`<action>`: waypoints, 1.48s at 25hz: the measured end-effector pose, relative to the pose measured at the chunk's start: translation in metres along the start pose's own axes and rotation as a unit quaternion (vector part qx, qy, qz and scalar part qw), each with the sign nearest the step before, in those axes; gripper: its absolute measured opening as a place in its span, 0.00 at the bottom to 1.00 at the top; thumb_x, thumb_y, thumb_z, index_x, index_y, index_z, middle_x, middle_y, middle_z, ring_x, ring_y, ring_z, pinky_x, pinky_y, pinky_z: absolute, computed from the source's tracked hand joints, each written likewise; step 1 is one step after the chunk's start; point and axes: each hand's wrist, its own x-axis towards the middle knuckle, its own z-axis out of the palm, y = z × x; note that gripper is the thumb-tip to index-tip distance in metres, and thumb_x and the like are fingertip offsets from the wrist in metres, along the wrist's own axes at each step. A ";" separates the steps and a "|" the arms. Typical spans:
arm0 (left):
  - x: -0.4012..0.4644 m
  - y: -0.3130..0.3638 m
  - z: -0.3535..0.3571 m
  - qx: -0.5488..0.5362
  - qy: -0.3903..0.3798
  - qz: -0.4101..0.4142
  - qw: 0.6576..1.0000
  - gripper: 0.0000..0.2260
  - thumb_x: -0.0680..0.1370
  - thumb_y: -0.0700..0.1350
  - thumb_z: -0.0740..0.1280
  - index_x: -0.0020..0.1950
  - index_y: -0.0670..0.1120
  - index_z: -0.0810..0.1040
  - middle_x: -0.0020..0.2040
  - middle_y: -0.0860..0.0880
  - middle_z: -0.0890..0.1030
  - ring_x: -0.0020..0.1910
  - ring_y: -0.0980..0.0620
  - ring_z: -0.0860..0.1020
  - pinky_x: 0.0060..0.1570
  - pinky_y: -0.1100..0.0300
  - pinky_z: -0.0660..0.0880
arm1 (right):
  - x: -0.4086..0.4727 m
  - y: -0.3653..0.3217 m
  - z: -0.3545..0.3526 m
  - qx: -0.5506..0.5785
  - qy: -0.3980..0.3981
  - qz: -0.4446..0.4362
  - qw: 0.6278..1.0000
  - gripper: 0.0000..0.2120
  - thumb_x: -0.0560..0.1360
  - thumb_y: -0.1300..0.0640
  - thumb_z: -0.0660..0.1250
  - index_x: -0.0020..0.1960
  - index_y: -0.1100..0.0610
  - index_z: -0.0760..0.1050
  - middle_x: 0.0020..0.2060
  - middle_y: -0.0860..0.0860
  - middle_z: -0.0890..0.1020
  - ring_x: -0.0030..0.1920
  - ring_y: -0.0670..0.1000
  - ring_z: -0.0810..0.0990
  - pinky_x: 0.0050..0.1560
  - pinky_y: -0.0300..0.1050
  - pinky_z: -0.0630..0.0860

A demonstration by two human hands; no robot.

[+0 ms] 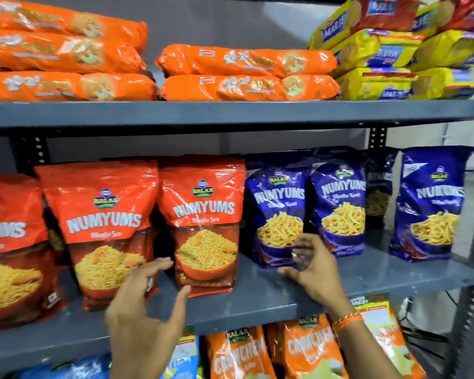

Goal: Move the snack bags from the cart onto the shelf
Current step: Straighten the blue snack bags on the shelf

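Fingers (159,265) of the left hand (145,305) are spread wide and hold nothing, the thumb reaching toward the lower corner of a red snack bag (203,222) and the fingertips just in front of the red bag to its left (104,231); whether they touch either bag cannot be told. Fingers of the right hand (312,269) are also open and loosely curled, empty, right at the lower front of a blue snack bag (278,214), where blur hides any contact. All of this sits on the grey shelf (257,296), the middle board of the rack, taken as the landmark. Above the shelf, on the next board up, lie long orange biscuit packs (246,72) in stacks, with yellow biscuit packs (389,67) piled at the right end. On the shelf itself stand upright red bags toward the left, one more cut off at the left edge (8,242), and further blue bags toward the right (340,209), the last one (430,203) standing apart near the end post. Below the shelf, orange crunchy-snack bags (309,348) and light blue bags (184,356) stand upright. An orange thread band (348,320) circles the right wrist, level with the shelf's front edge.
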 end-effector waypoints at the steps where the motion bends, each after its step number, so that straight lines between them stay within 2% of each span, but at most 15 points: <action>1: -0.005 0.012 0.019 -0.049 -0.050 -0.014 0.997 0.19 0.67 0.47 0.76 0.57 0.49 0.80 0.55 0.56 0.82 0.53 0.58 0.81 0.57 0.64 0.75 | 0.004 0.009 -0.021 -0.006 0.048 0.007 0.999 0.38 0.55 0.66 0.85 0.60 0.55 0.70 0.54 0.54 0.79 0.49 0.52 0.81 0.46 0.31 0.79; 2: -0.009 0.021 0.038 -0.078 -0.102 -0.030 0.991 0.21 0.67 0.49 0.76 0.59 0.52 0.79 0.56 0.60 0.81 0.55 0.60 0.80 0.58 0.63 0.75 | 0.008 0.017 -0.040 -0.010 0.089 0.015 0.996 0.37 0.56 0.65 0.85 0.59 0.55 0.71 0.53 0.55 0.80 0.49 0.53 0.81 0.47 0.33 0.79; 4: -0.015 0.038 0.079 -0.092 -0.216 -0.052 0.971 0.30 0.67 0.58 0.74 0.68 0.56 0.74 0.64 0.64 0.75 0.64 0.65 0.75 0.64 0.67 0.71 | 0.020 0.033 -0.072 -0.052 0.159 0.037 0.985 0.40 0.54 0.59 0.86 0.61 0.57 0.71 0.55 0.57 0.79 0.54 0.58 0.81 0.54 0.45 0.80; 6: -0.015 0.046 0.120 -0.114 -0.329 -0.098 0.932 0.41 0.65 0.64 0.73 0.76 0.56 0.65 0.72 0.64 0.68 0.71 0.65 0.68 0.70 0.64 0.65 | 0.037 0.046 -0.094 -0.129 0.184 0.051 0.973 0.50 0.51 0.50 0.87 0.67 0.61 0.68 0.61 0.61 0.76 0.62 0.62 0.76 0.64 0.56 0.75; 8: -0.005 0.047 0.155 -0.159 -0.405 -0.173 0.884 0.44 0.64 0.61 0.76 0.76 0.56 0.62 0.72 0.63 0.67 0.71 0.63 0.67 0.73 0.61 0.64 | 0.052 0.050 -0.104 -0.169 0.165 0.084 0.968 0.63 0.49 0.45 0.87 0.75 0.64 0.60 0.69 0.63 0.70 0.71 0.64 0.68 0.71 0.56 0.67; 9: 0.001 0.044 0.174 -0.193 -0.410 -0.207 0.867 0.40 0.64 0.57 0.79 0.72 0.56 0.66 0.70 0.61 0.71 0.69 0.63 0.71 0.72 0.60 0.66 | 0.059 0.050 -0.106 -0.168 0.156 0.099 0.968 0.67 0.49 0.44 0.86 0.77 0.64 0.55 0.72 0.63 0.66 0.73 0.64 0.64 0.72 0.57 0.64; 11: 0.013 0.041 0.206 -0.246 -0.347 -0.302 0.853 0.30 0.66 0.44 0.81 0.63 0.53 0.72 0.62 0.55 0.79 0.57 0.62 0.79 0.64 0.59 0.72 | 0.071 0.049 -0.103 -0.164 0.146 0.098 0.971 0.70 0.49 0.43 0.86 0.78 0.63 0.51 0.73 0.63 0.64 0.73 0.65 0.62 0.73 0.59 0.63; 13: 0.020 0.035 0.231 -0.252 -0.267 -0.391 0.844 0.30 0.66 0.38 0.80 0.63 0.45 0.71 0.60 0.49 0.81 0.52 0.54 0.80 0.55 0.59 0.72 | 0.082 0.050 -0.101 -0.180 0.141 0.100 0.968 0.70 0.49 0.43 0.86 0.78 0.62 0.51 0.71 0.64 0.63 0.71 0.67 0.64 0.71 0.61 0.64; 15: 0.023 0.026 0.248 -0.239 -0.224 -0.422 0.845 0.33 0.64 0.38 0.81 0.66 0.42 0.70 0.59 0.47 0.81 0.55 0.48 0.80 0.53 0.58 0.72 | 0.090 0.051 -0.100 -0.188 0.133 0.115 0.966 0.70 0.50 0.43 0.86 0.78 0.62 0.49 0.72 0.64 0.63 0.70 0.68 0.65 0.70 0.61 0.66; 18: 0.023 0.008 0.262 -0.236 -0.234 -0.413 0.848 0.32 0.62 0.39 0.83 0.62 0.43 0.74 0.59 0.46 0.84 0.55 0.48 0.83 0.56 0.55 0.77 | 0.095 0.057 -0.102 -0.187 0.119 0.123 0.967 0.71 0.49 0.41 0.86 0.78 0.61 0.49 0.72 0.64 0.65 0.70 0.67 0.67 0.70 0.61 0.68; 23: 0.017 -0.007 0.259 -0.217 -0.258 -0.347 0.875 0.31 0.59 0.47 0.84 0.59 0.48 0.76 0.57 0.50 0.85 0.54 0.52 0.84 0.60 0.49 0.79 | 0.085 0.063 -0.113 -0.199 0.129 0.103 0.966 0.63 0.48 0.40 0.85 0.72 0.60 0.58 0.65 0.61 0.72 0.65 0.64 0.73 0.65 0.57 0.73; 25: 0.017 -0.006 0.255 -0.216 -0.273 -0.339 0.874 0.34 0.57 0.51 0.85 0.59 0.50 0.76 0.57 0.51 0.85 0.55 0.52 0.84 0.59 0.48 0.80 | 0.081 0.063 -0.117 -0.187 0.129 0.091 0.970 0.63 0.47 0.40 0.85 0.73 0.59 0.58 0.65 0.60 0.72 0.65 0.62 0.73 0.66 0.56 0.74; 28: 0.013 -0.004 0.252 -0.215 -0.282 -0.332 0.874 0.42 0.47 0.63 0.84 0.57 0.52 0.77 0.54 0.53 0.86 0.53 0.53 0.85 0.58 0.47 0.81 | 0.072 0.064 -0.122 -0.181 0.125 0.078 0.972 0.64 0.46 0.38 0.84 0.74 0.57 0.58 0.65 0.58 0.72 0.66 0.61 0.73 0.65 0.56 0.75; 37: 0.002 0.001 0.236 -0.150 -0.266 -0.294 0.906 0.39 0.47 0.65 0.83 0.53 0.57 0.74 0.52 0.57 0.85 0.52 0.54 0.85 0.55 0.46 0.82 | 0.053 0.059 -0.135 -0.191 0.130 0.069 0.971 0.65 0.47 0.35 0.83 0.75 0.55 0.57 0.65 0.57 0.72 0.66 0.60 0.73 0.65 0.56 0.75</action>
